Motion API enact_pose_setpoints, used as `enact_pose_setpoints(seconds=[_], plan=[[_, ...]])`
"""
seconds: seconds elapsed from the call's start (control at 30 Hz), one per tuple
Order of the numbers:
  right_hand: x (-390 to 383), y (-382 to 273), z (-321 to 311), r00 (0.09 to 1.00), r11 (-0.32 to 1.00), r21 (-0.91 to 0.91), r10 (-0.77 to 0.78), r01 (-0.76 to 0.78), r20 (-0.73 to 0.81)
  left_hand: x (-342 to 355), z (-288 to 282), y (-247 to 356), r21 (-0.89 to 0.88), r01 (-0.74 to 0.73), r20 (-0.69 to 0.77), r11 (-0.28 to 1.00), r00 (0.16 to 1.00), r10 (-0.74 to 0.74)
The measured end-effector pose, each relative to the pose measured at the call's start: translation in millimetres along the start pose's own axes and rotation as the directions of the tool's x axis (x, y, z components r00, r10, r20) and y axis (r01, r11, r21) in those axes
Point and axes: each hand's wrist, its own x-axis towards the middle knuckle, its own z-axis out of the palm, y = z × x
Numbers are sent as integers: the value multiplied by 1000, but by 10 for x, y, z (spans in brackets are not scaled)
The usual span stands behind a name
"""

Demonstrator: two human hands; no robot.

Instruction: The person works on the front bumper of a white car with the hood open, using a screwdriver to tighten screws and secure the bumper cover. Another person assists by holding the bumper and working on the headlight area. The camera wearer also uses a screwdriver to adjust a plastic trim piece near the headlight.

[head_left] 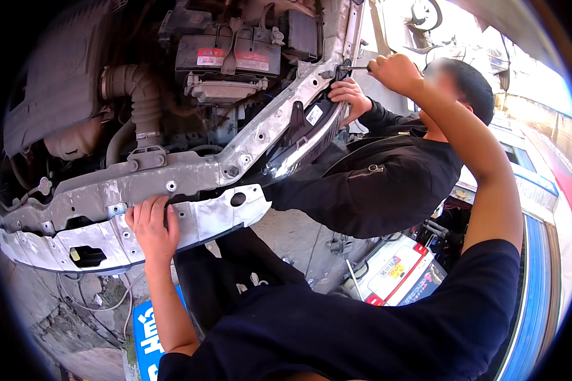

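My left hand [152,225] grips the upper edge of a silver front panel [210,213] below the grey body crossmember [194,171], its fingers curled over the edge. My right hand [394,73] is raised and closed around a slim tool [361,68], its metal shaft reaching to a dark bracket at the upper end of a black headlamp [311,127], beside the slanted body rail. A co-worker's hand [346,92] holds the headlamp just below the tool tip.
A co-worker [388,184] in a black jacket leans in at the right. The engine bay holds a battery [229,54] and air hose [140,95]. Below are cables [98,308], a blue sign [147,330], a white boxy object [391,270] and assorted parts on concrete.
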Motion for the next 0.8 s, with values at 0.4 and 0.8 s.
enact_pose_setpoints(seconds=[0.4, 0.8], plan=[[121, -9, 15, 999, 992, 114, 54, -54, 6, 19, -22, -1, -10, 3, -16, 1000, 1000, -3], [156, 28, 23, 988, 933, 330, 118, -144, 97, 1, 1, -27, 9, 8, -43, 1000, 999, -8]])
